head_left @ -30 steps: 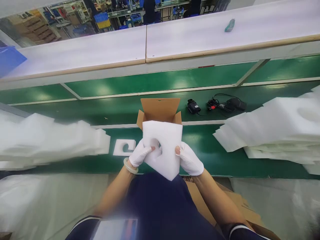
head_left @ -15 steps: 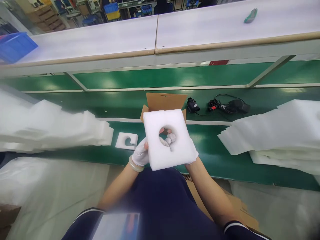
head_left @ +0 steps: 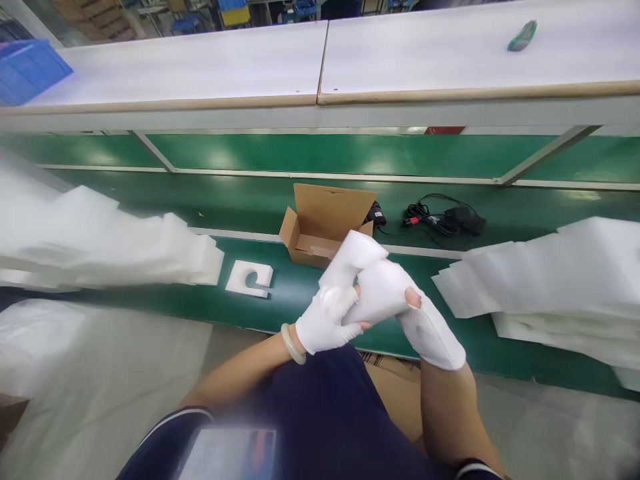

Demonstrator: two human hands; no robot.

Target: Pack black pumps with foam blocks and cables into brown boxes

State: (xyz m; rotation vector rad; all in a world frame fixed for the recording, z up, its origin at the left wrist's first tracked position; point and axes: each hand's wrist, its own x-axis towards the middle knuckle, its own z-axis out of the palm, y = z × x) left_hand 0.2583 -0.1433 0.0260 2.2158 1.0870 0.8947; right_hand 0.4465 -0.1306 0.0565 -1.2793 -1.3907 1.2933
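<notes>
A white foam block (head_left: 383, 288) is tilted and bent between my two gloved hands, in front of the open cardboard box (head_left: 313, 245). My left hand (head_left: 330, 320) grips its lower left side, fingers pressed on the foam. My right hand (head_left: 427, 327) is wrapped round its right side, with the thumb tip bare. The box stands on the green surface with its lid up, and the foam overlaps its front right corner. Left of the box lies a small foam piece (head_left: 240, 277) with a round cutout.
Foam sheets are stacked at the left (head_left: 150, 250) and right (head_left: 550, 267). Behind the box lie a black device (head_left: 376, 215) and a cable with an adapter (head_left: 463, 221). A white shelf (head_left: 200, 70) crosses behind, bearing a blue bin (head_left: 30, 70) and a green cutter (head_left: 523, 36).
The foam block has turned from facing me to a bent, tilted pose and moved right. My left hand has moved right, and my right hand now shows at its side. The box interior is uncovered.
</notes>
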